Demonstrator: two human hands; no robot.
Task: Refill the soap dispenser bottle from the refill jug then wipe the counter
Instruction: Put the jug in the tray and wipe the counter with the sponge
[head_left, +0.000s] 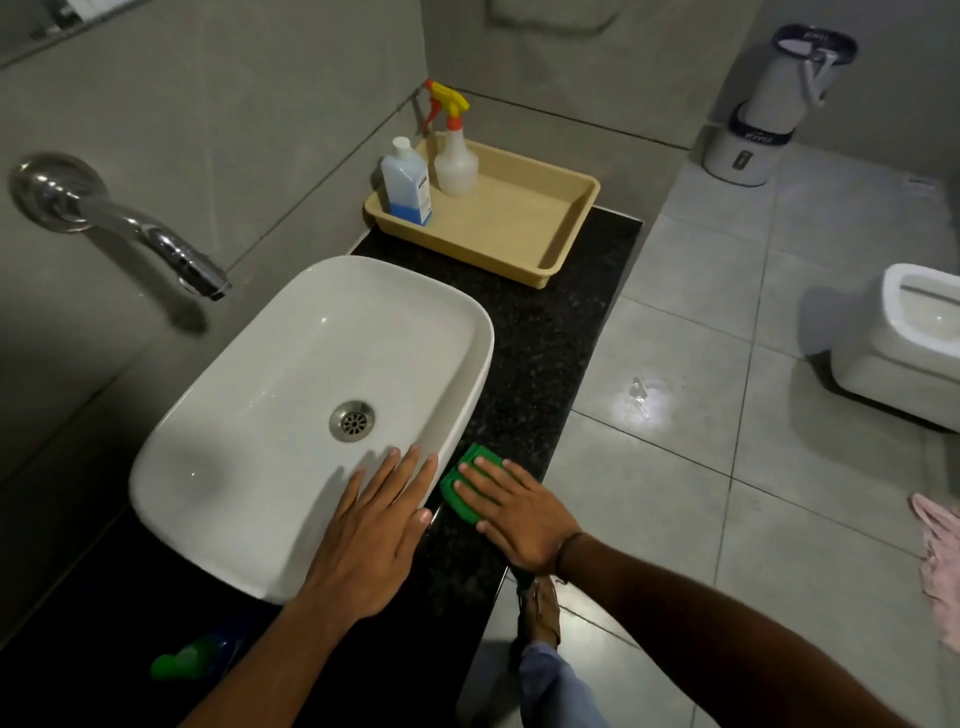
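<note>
My right hand (519, 514) presses flat on a folded green cloth (460, 491) on the black granite counter (540, 332), just right of the white basin (311, 405). My left hand (374, 535) rests open, fingers spread, on the basin's near right rim. A clear refill bottle (406, 183) with blue liquid low inside and a white cap stands in the beige tray (519, 228) at the counter's far end. Beside it in the tray stands a spray bottle (454, 150) with a yellow and red trigger. A green-capped bottle (184, 660) lies dim on the counter at the near left.
A chrome wall tap (156, 239) reaches over the basin from the left. The counter's right edge drops to a grey tiled floor (675, 467). A white toilet (904, 338) stands at the right, a grey bin (769, 114) at the back, pink fabric (940, 561) at the far right.
</note>
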